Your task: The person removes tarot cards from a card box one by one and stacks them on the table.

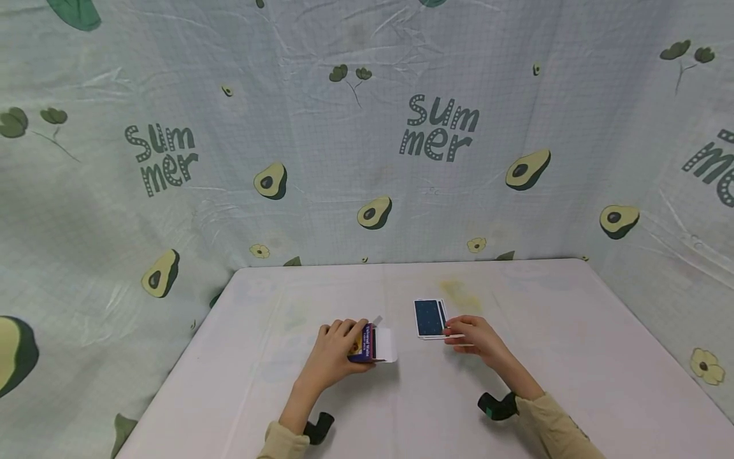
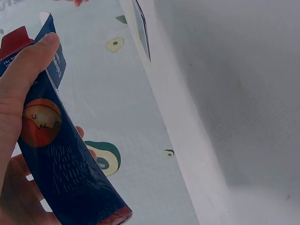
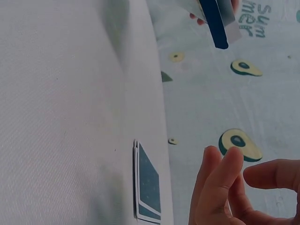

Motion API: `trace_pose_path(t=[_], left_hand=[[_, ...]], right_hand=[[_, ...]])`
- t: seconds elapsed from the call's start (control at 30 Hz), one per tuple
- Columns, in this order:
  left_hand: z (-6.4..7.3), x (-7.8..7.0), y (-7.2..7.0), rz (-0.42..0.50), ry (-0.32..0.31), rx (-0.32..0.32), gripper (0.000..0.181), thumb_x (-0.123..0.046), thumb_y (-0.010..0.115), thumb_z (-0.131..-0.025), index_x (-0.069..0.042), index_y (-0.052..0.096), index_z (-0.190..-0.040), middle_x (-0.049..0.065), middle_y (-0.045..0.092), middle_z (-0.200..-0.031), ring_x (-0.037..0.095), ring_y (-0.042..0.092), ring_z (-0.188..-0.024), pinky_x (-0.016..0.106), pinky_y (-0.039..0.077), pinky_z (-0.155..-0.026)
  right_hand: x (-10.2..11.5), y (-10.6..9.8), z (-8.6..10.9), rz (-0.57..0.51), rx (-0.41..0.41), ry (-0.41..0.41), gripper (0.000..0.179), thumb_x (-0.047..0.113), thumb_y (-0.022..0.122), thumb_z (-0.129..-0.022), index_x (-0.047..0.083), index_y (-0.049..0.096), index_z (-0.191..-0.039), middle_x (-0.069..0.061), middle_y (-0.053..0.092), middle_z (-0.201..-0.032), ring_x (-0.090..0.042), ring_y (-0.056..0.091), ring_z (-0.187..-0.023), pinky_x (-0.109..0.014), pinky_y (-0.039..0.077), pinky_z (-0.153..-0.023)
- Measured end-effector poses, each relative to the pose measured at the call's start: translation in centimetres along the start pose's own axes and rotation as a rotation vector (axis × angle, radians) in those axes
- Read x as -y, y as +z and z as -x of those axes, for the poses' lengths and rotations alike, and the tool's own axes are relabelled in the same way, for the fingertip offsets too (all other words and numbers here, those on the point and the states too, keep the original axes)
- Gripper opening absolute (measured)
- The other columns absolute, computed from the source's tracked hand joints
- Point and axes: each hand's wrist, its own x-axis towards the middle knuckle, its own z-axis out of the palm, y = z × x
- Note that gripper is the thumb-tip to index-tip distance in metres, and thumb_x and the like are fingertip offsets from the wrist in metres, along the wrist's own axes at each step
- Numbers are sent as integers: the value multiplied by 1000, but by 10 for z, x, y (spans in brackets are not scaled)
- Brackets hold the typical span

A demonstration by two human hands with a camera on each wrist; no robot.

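Note:
My left hand [image 1: 329, 358] grips a dark blue card box [image 1: 367, 345] above the table, its white end flap [image 1: 387, 345] folded out toward the right. In the left wrist view the box [image 2: 70, 164] shows an orange round face picture, with my thumb [image 2: 42, 51] across its upper part. A small stack of blue-backed cards [image 1: 429, 317] lies slightly fanned on the table to the right of the box. My right hand [image 1: 478, 341] is beside the stack's right edge. Seen from the right wrist, its thumb and fingers [image 3: 225, 173] are bent loosely and apart, holding nothing, near the stack [image 3: 150, 180].
The white-covered table [image 1: 321, 290] meets a pale curtain [image 1: 321, 134] printed with avocados and lettering at its back and sides. A black device sits at the left wrist [image 1: 319, 428] and another at the right wrist [image 1: 497, 407].

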Motion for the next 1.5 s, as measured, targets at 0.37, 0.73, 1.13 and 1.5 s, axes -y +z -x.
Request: trace_pose_path(t=[0.37, 0.73, 1.13, 1.5], left_hand=[[-2, -7, -3, -6, 11, 31, 77, -51, 74, -62, -17, 47, -125, 2, 56, -108, 19, 51, -96, 39, 39, -78], [-2, -12, -3, -17, 30, 48, 77, -52, 72, -63, -17, 47, -126, 1, 56, -109, 18, 51, -97, 39, 39, -79], [-3, -19, -3, -36, 53, 80, 78, -54, 71, -63, -18, 46, -127, 0, 56, -110, 17, 51, -99, 38, 40, -80], [-2, -25, 3, -36, 50, 136, 79, -56, 70, -63, -18, 45, -128, -1, 54, -111, 15, 49, -99, 38, 38, -82]], right_hand=[[3, 4, 6, 17, 49, -47, 36, 19, 45, -92, -9, 49, -114, -19, 64, -103, -15, 65, -78, -30, 52, -70], [4, 10, 10, 35, 58, -80, 35, 22, 48, -91, -6, 52, -112, -18, 64, -102, -20, 66, -82, -32, 52, -72], [5, 20, 15, 55, 113, -140, 40, 29, 53, -88, -6, 53, -109, -17, 66, -100, -18, 66, -80, -31, 52, -70], [4, 34, 21, 45, 171, -171, 43, 30, 53, -88, -8, 53, -108, -16, 65, -98, -18, 66, -79, -31, 52, -69]])
